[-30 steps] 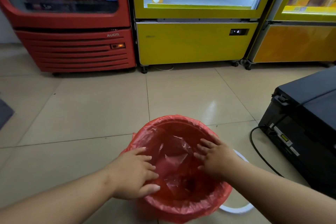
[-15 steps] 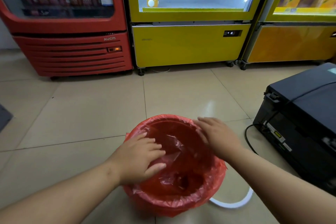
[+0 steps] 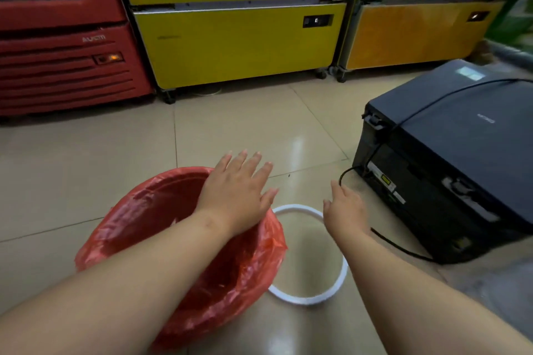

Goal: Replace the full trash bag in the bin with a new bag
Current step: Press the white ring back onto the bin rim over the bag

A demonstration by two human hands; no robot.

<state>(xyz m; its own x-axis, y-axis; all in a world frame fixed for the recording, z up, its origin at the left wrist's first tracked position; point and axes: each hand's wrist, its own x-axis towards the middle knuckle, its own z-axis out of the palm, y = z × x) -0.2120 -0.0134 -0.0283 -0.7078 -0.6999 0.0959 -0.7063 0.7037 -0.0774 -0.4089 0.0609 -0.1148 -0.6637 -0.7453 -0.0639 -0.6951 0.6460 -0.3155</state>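
A red plastic bag (image 3: 138, 228) lines the bin on the floor, its edge folded out over the rim so the bin itself is hidden. My left hand (image 3: 236, 190) lies flat and open across the bag's far right rim, fingers spread. Just right of the bin, a white plastic ring (image 3: 343, 274) rests flat on the tiles. My right hand (image 3: 344, 209) hovers open over the ring's far edge, holding nothing.
A black printer (image 3: 455, 158) with a black cable (image 3: 395, 245) stands on the floor at the right. Red (image 3: 63, 66), yellow (image 3: 239, 43) and orange (image 3: 418, 34) drink coolers line the far side. Beige floor tiles (image 3: 86, 158) lie between.
Both hands have come out of the bag's inside. The left moved up onto the right rim; the right swung right, off the bag, to above the white ring.
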